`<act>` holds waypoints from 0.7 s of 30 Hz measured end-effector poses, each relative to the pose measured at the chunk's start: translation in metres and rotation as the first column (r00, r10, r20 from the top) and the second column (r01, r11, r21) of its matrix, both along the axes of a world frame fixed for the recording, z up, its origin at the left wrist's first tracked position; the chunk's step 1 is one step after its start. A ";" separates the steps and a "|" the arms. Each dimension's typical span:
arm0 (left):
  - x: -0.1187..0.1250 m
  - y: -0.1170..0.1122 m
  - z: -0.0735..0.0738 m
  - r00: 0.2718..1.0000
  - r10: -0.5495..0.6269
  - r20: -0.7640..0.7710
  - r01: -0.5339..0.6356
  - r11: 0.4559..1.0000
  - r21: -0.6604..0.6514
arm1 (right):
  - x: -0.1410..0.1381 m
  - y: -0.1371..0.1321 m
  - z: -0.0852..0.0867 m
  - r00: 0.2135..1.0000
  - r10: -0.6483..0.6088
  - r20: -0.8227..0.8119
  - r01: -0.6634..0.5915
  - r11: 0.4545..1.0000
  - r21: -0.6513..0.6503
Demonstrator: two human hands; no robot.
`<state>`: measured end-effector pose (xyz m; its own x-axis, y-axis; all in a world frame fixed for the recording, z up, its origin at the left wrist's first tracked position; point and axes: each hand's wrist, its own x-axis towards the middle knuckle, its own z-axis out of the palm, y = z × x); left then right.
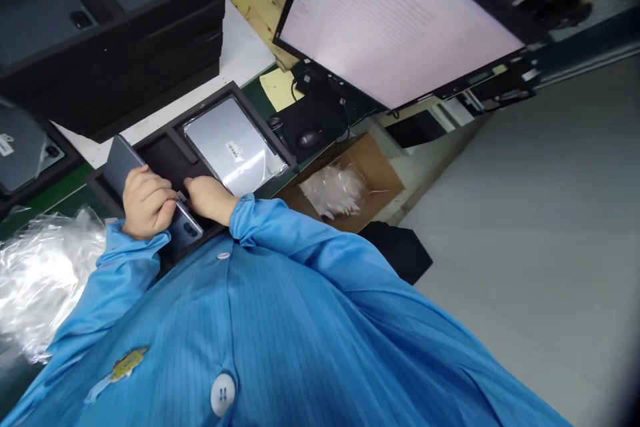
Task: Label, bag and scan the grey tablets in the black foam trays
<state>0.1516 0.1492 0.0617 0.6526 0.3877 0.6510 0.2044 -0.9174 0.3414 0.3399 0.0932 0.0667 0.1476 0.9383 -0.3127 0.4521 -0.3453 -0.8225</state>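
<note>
your left hand (146,203) is curled shut round the dark grey slim tablet (123,163), tilted over the black foam tray (165,147) beside the bagged silver tablet (231,147), right hand (209,197) pinching its lower edge, seemingly seating it; level it over the empty slot.

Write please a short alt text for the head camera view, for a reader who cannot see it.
A person in a blue coat holds a dark grey tablet in the left hand, while the right hand touches its lower end. Just beyond, a silver tablet in clear film lies in a black tray, near a lit monitor and a cardboard box.
</note>
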 end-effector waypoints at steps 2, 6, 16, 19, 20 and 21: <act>0.003 -0.004 -0.010 0.993 0.033 -0.115 -0.041 0.997 -0.067 | 0.011 -0.002 0.007 0.999 0.029 0.035 -0.030 0.999 0.038; 0.011 -0.006 -0.035 0.934 0.035 -0.355 -0.126 0.963 -0.237 | 0.073 -0.021 0.016 0.984 0.062 0.170 -0.082 0.990 0.115; 0.162 -0.061 -0.019 0.886 0.079 -0.457 -0.367 0.722 -0.586 | 0.205 -0.067 -0.013 0.943 -0.159 0.292 0.080 0.961 0.263; 0.217 -0.069 -0.034 0.880 0.120 -0.459 -0.409 0.683 -0.606 | 0.210 -0.060 -0.009 0.954 -0.116 0.278 0.023 0.948 0.316; 0.227 -0.068 -0.039 0.878 0.140 -0.458 -0.425 0.667 -0.611 | 0.212 -0.056 -0.008 0.957 -0.102 0.270 0.005 0.942 0.336; 0.232 -0.066 -0.043 0.875 0.164 -0.456 -0.443 0.650 -0.617 | 0.214 -0.052 -0.006 0.962 -0.088 0.260 -0.009 0.936 0.351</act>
